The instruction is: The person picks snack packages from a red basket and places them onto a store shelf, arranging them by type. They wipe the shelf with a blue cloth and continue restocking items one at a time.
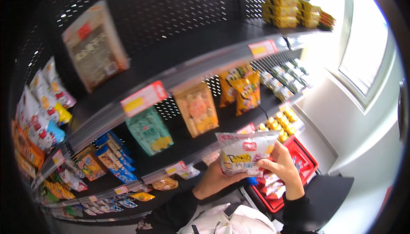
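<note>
Both of my hands grip a white snack bag [238, 152] with pink and yellow print, held up in front of the shelves. My left hand [213, 178] supports its lower left side, the fingers partly hidden behind the bag. On the right edge is my right hand [282, 163], its thumb pressed to the bag's front. Below and to the right, a red plastic basket [309, 160] holds several small packets [272, 187]. Just behind the bag runs the edge of a lower shelf with price tags [175, 168].
A black shelving unit [192, 54] carries a teal bag [150, 131], an orange-brown pouch [197, 109], yellow snack bags [246, 91] and a large pouch [96, 48]. Stacked yellow packs [280, 9] stand at upper right. A window [365, 38] and wall close off the right side.
</note>
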Tool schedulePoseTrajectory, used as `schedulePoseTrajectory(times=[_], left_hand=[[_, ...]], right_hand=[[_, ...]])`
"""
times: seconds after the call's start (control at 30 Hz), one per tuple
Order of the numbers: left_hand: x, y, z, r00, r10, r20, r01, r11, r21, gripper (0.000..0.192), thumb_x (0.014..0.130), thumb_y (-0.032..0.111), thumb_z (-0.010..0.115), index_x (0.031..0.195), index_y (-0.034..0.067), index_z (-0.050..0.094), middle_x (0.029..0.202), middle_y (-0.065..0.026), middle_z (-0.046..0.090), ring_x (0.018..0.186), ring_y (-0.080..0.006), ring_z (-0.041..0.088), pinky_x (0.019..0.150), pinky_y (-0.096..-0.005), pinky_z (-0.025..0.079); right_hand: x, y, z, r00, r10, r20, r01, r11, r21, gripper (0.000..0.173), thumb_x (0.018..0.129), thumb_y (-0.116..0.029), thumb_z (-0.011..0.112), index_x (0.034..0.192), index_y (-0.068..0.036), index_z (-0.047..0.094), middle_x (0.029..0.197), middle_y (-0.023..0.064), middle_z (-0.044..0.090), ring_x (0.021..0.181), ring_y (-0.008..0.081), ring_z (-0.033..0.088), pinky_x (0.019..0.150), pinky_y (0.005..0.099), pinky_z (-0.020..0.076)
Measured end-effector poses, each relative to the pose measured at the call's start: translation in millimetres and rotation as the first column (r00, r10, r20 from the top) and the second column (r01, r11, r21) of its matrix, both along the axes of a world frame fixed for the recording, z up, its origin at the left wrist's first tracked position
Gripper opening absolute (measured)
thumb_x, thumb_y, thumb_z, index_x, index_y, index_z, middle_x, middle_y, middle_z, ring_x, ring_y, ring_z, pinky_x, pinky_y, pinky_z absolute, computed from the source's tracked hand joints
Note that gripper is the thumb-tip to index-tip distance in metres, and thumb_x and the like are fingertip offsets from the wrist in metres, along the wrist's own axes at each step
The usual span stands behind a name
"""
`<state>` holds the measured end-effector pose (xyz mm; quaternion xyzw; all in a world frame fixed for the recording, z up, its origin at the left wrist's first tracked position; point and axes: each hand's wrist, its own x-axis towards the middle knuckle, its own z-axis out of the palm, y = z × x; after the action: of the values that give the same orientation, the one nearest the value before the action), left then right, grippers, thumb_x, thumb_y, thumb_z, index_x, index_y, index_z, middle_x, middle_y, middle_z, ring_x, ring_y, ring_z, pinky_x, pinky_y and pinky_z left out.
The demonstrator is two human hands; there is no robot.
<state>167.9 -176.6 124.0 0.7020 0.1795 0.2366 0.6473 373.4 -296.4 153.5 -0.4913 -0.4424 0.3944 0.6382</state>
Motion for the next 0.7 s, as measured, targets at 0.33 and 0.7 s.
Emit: schedulePoseTrajectory(times=[0.33, 0.7], left_hand=[[-44, 19, 133, 0.984, 0.062, 0.167, -0.112, 0.944, 0.311, 0.076, 0.082, 0.019, 0.091, 0.141, -0.003, 0.049, 0.128, -0.0183, 0.058, 0.121, -0.0259, 0.060, 0.100, -0.0389, 0.052], [-59, 102, 275, 0.975, 0.133, 0.178, -0.218, 0.731, 0.647, 0.063, 0.087, 0.018, 0.088, 0.137, -0.001, 0.055, 0.126, -0.0117, 0.071, 0.113, -0.0189, 0.069, 0.097, -0.0348, 0.059]], right_hand=[[-21, 34, 110, 0.993, 0.119, -0.001, -0.115, 0.958, 0.262, 0.065, 0.085, -0.008, 0.088, 0.142, 0.001, 0.056, 0.127, 0.0109, 0.072, 0.116, 0.0198, 0.069, 0.099, 0.0370, 0.0576], [-22, 131, 257, 0.821, 0.103, 0.562, -0.303, 0.912, 0.276, 0.072, 0.079, -0.010, 0.090, 0.142, -0.001, 0.055, 0.119, 0.0126, 0.074, 0.112, 0.0199, 0.068, 0.097, 0.0374, 0.0576]])
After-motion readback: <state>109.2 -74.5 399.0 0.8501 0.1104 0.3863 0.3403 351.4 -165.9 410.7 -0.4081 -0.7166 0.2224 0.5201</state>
